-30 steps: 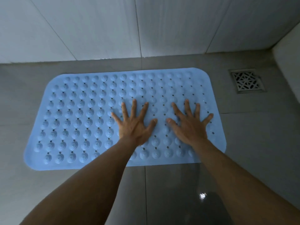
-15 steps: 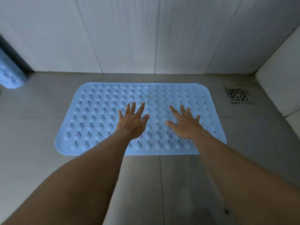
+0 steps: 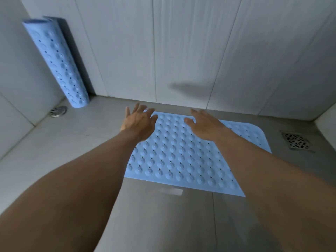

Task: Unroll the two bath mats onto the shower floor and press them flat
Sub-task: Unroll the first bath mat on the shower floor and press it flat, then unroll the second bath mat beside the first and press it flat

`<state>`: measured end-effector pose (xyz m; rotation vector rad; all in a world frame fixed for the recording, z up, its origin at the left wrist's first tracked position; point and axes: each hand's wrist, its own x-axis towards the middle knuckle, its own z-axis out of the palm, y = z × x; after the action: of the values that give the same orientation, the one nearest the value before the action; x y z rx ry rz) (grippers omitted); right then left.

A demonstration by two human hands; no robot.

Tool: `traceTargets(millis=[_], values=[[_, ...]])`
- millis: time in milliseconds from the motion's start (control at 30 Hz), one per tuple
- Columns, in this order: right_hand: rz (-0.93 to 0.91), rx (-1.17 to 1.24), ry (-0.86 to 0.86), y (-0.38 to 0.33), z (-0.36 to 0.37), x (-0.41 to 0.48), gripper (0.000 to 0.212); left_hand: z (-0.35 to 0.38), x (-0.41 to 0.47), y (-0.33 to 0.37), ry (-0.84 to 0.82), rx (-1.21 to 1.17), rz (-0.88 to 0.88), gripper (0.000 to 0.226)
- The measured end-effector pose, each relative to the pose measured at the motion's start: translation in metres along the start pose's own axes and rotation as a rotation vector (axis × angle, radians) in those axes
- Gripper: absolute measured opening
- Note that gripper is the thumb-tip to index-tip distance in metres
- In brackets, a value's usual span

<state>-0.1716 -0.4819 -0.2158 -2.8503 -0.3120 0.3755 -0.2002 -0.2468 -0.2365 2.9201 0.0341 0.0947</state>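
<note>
While one blue bath mat point(image 3: 181, 157) lies unrolled on the grey shower floor point(image 3: 160, 220), we hold both hands over it, palms down. Left hand point(image 3: 139, 122) fingers spread, empty. Right hand point(image 3: 206, 125) likewise loose, gripping nothing. Second mat point(image 3: 57, 60), rolled, leans upright in the far-left corner by a round drain point(image 3: 58, 111). Square drain point(image 3: 295, 140) right of the flat mat.

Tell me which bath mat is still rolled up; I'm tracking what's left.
The rolled bath mat leaning upright in the left corner near the round drain; the other mat lies flat.
</note>
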Motion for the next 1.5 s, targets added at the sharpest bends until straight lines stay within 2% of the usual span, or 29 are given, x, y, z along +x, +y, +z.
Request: traceTargets(millis=[267, 500, 700, 967, 1200, 1267, 1367, 1500], values=[[-0.127, -0.016, 0.027, -0.097, -0.031, 0.050, 0.064, -0.056, 0.032, -0.078, 0.110, 0.020, -0.076, 0.060], [-0.226, -0.061, 0.019, -0.178, -0.054, 0.097, 0.065, -0.101, 0.059, -0.150, 0.149, -0.020, -0.160, 0.060], [-0.285, -0.027, 0.020, -0.267, -0.090, 0.123, 0.065, -0.155, 0.074, -0.218, 0.222, -0.056, -0.234, 0.055], [-0.361, -0.004, 0.049, -0.367, -0.127, 0.176, 0.063, -0.219, 0.095, -0.290, 0.340, -0.224, -0.358, 0.038], [-0.470, 0.209, 0.053, -0.439, -0.093, 0.264, 0.066, -0.199, 0.150, -0.347, 0.349, -0.479, -0.568, 0.051], [-0.485, 0.328, 0.038, -0.456, -0.084, 0.291, 0.067, -0.192, 0.168, -0.360, 0.337, -0.576, -0.618, 0.059], [-0.455, 0.558, 0.041, -0.477, -0.073, 0.322, 0.069, -0.187, 0.192, -0.379, 0.347, -0.736, -0.682, 0.057], [-0.356, 0.770, -0.063, -0.496, -0.070, 0.340, 0.041, -0.182, 0.209, -0.389, 0.286, -0.775, -0.644, 0.040]])
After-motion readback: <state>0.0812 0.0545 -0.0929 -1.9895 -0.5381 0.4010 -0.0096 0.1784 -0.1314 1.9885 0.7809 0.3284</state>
